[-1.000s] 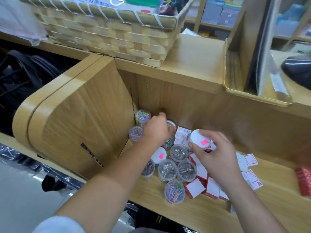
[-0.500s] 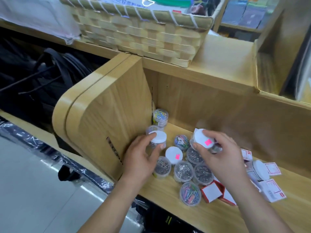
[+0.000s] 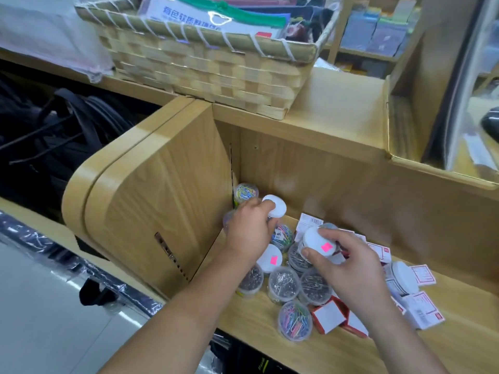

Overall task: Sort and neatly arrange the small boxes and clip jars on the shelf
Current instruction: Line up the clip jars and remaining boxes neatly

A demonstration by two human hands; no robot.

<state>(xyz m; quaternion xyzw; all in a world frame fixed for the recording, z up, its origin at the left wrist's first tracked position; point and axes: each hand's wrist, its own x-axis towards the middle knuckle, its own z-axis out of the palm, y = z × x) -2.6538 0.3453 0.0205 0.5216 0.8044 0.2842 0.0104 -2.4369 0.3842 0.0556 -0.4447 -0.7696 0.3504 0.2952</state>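
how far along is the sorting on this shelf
Partway. Several clip jars stand clustered near the side panel. The left hand grips a white-lidded jar, the right hand a pink-stickered jar. The small boxes lie scattered, unsorted, at right.

The left forearm (image 3: pixel 189 306) and right forearm (image 3: pixel 399 344) are bare, unclothed as far as they show. The left hand (image 3: pixel 249 230) and right hand (image 3: pixel 348 263) are bare too, nails short and plain.

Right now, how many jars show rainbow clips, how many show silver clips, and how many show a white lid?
Rainbow-clip jars: 3
Silver-clip jars: 4
White-lid jars: 4, one held in the left hand, one in the right hand
Total: 11 in clear view; half-hidden jars left out.
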